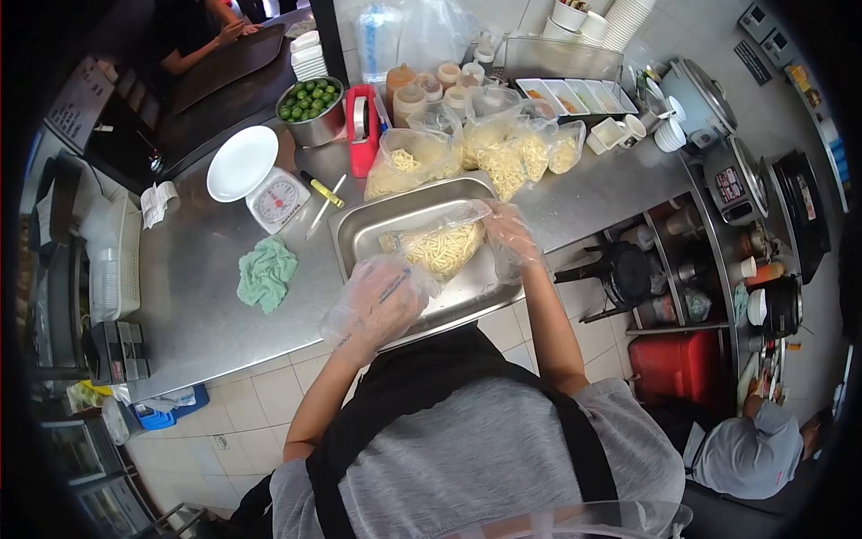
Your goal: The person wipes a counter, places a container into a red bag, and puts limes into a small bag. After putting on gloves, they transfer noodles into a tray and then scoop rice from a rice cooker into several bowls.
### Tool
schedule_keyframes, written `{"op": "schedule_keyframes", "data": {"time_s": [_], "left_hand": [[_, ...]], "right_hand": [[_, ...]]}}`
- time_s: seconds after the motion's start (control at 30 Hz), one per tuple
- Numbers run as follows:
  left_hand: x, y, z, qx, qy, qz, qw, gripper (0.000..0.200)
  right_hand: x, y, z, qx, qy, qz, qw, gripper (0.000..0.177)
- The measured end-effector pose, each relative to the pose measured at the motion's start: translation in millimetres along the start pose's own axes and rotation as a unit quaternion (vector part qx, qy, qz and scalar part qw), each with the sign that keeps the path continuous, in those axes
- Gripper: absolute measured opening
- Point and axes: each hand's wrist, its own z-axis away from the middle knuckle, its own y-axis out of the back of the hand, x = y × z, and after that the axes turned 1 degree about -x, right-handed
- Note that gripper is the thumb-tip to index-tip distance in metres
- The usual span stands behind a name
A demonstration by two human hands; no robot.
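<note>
A clear plastic bag of pale noodle-like strips (446,251) is held tilted over a steel tray (359,221) on the counter. My right hand (512,235), in a loose clear plastic glove, is closed on the bag's upper right edge. On the near left side, my left hand (384,298) wears the same kind of glove and grips the bag's lower edge; the crumpled glove partly hides its fingers. Beyond the tray lie several filled bags of similar strips (415,162).
Left of the tray are a kitchen scale (277,199) with a white plate (242,163), a yellow marker (325,192) and a green cloth (267,274). Behind stand a pot of green limes (314,126), a red tape dispenser (363,135) and sauce bottles (410,101). A co-worker (752,449) is at lower right.
</note>
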Motion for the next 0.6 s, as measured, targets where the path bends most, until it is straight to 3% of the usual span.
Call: {"op": "schedule_keyframes", "data": {"time_s": [0.1,0.17,0.37,0.4,0.5,0.57,0.6], "left_hand": [[-13,-28,1,0.071,-0.021,-0.035,0.997,0.024],[-17,-27,0,0.032,0.003,-0.003,0.999,0.027],[-34,-37,12,0.015,0.006,0.065,0.998,0.036],[-37,-40,14,0.010,0.013,0.071,0.997,0.040],[-40,-46,16,0.015,0.040,0.122,0.992,0.041],[-57,-80,25,0.033,0.105,0.286,0.952,0.042],[-57,-81,25,0.028,0.110,0.295,0.949,0.043]], "right_hand": [[-9,2,1,-0.002,-0.060,-0.079,0.995,0.037],[-33,-1,10,0.007,-0.131,-0.208,0.969,0.032],[-58,3,9,-0.008,-0.195,-0.163,0.967,0.019],[-61,2,9,-0.004,-0.192,-0.204,0.960,0.016],[-60,1,10,-0.010,-0.187,-0.320,0.929,0.010],[-50,2,9,-0.040,-0.189,-0.386,0.902,0.010],[-39,1,4,-0.055,-0.198,-0.405,0.891,0.009]]}}
